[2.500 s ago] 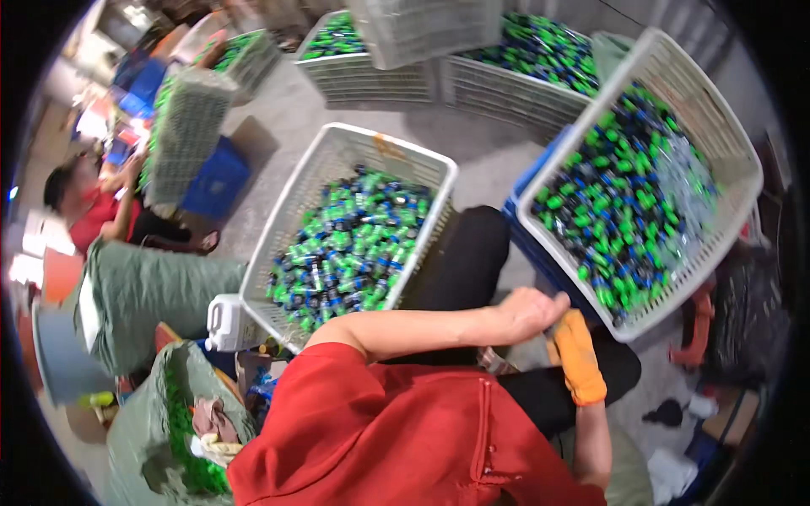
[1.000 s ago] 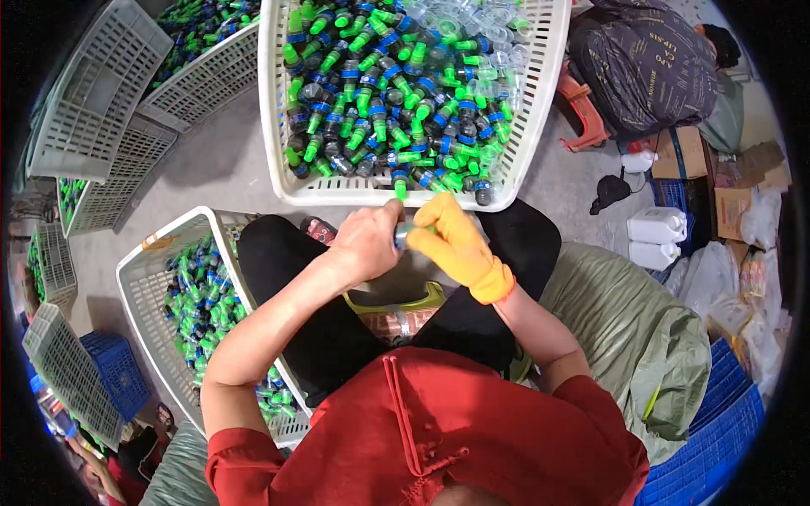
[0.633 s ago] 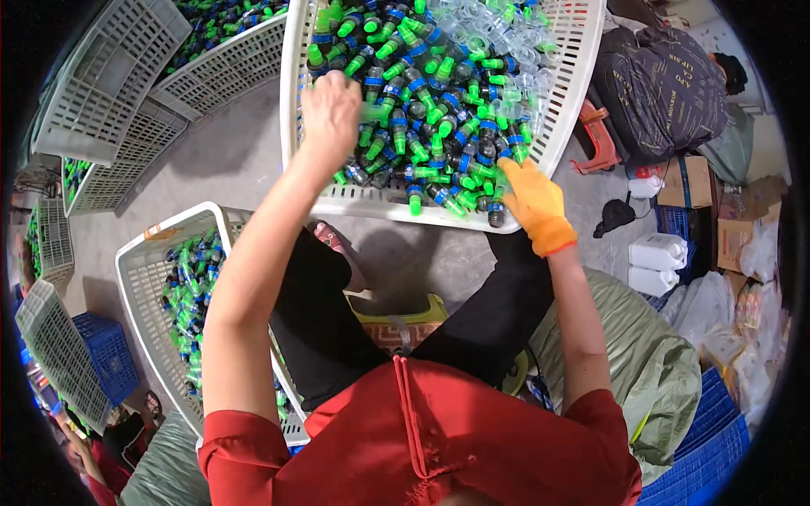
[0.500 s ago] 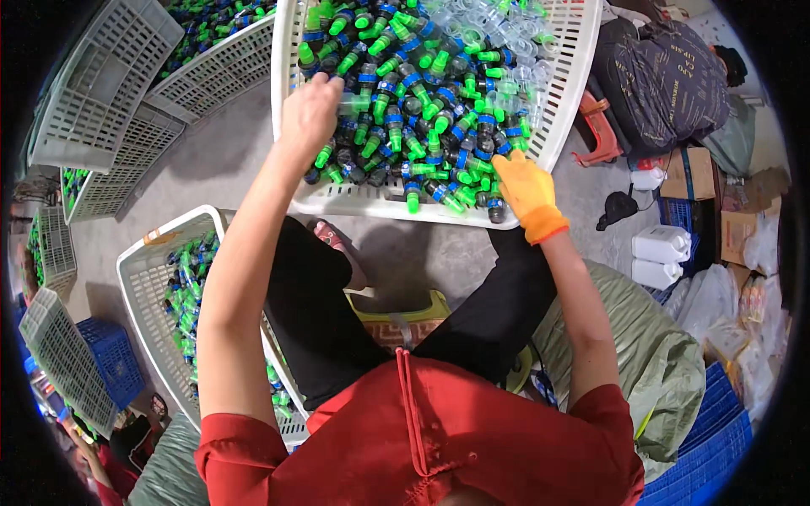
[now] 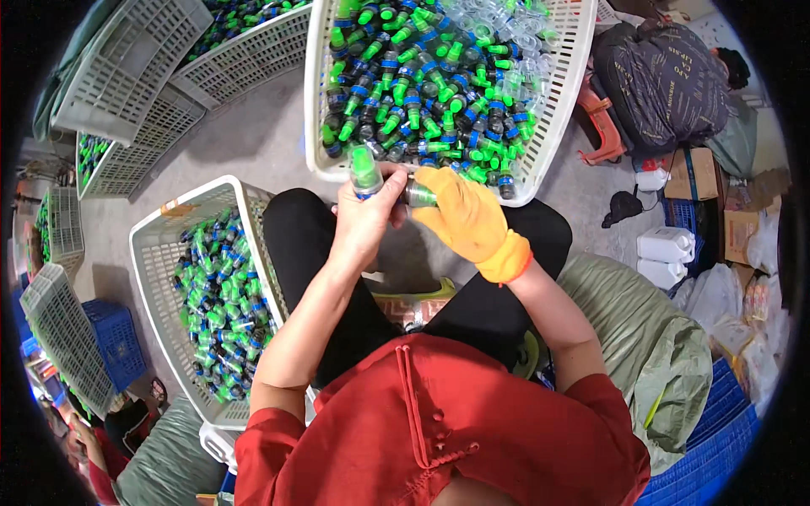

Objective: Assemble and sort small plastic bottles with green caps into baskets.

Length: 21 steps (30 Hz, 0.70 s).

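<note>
My bare left hand [image 5: 361, 221] is closed round a small green-tipped bottle [image 5: 364, 171], held upright with a clear cover over its tip. Close beside it, my right hand [image 5: 468, 218], in an orange-yellow glove, grips another small bottle [image 5: 419, 196] lying sideways, its dark body partly hidden by the fingers. Both hands are over my lap, just off the near edge of a white slotted crate [image 5: 550, 160]. Heaped in that crate are many green-tipped bottles [image 5: 413, 114] with dark bodies and blue bands. Loose clear caps [image 5: 498, 21] lie toward its far right.
A second white crate [image 5: 160, 337], at my left, holds more covered bottles [image 5: 224, 312]. Grey slotted crates [image 5: 245, 72] line the far left. On the right are a red stool [image 5: 601, 126], white jugs [image 5: 666, 244] and a green sack [image 5: 624, 337]. Another person's arm [image 5: 89, 438] shows lower left.
Both hands have drawn back from the far crate toward my lap and come together, each now with a bottle. My view has shifted, showing more of the left crate.
</note>
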{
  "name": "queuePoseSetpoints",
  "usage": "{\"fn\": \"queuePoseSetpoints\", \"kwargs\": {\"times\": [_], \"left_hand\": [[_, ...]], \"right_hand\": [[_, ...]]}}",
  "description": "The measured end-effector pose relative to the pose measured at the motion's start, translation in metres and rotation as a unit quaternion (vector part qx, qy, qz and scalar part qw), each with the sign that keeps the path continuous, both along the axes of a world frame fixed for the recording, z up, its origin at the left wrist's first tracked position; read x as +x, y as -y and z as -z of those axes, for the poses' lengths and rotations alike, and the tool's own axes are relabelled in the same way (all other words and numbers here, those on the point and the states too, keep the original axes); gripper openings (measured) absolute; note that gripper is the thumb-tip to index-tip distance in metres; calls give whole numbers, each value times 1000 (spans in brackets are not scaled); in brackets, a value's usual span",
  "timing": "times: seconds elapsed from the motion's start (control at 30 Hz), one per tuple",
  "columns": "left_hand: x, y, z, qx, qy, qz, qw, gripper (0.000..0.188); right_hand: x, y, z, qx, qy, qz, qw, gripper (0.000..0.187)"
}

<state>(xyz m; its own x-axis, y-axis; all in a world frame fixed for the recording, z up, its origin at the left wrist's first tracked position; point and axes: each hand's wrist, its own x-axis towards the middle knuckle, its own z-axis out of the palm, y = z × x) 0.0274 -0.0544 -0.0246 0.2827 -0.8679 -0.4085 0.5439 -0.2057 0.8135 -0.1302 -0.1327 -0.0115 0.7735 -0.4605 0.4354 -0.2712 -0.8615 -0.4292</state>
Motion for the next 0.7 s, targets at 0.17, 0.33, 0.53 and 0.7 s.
{"fn": "queuePoseSetpoints", "kwargs": {"times": [0.17, 0.33, 0.53, 0.7], "left_hand": [[-28, -23, 14, -71, 257, -125, 956, 12], [-15, -39, 3, -238, 436, -118, 860, 9], [2, -51, -16, 15, 178, -42, 983, 4], [0, -72, -4, -193, 445, -139, 863, 5]], "right_hand": [[-3, -30, 27, 192, 12, 19, 981, 46], [12, -45, 2, 160, 52, 23, 985, 36], [23, -53, 8, 55, 92, 9, 994, 27], [22, -66, -5, 863, 90, -20, 496, 23]]}}
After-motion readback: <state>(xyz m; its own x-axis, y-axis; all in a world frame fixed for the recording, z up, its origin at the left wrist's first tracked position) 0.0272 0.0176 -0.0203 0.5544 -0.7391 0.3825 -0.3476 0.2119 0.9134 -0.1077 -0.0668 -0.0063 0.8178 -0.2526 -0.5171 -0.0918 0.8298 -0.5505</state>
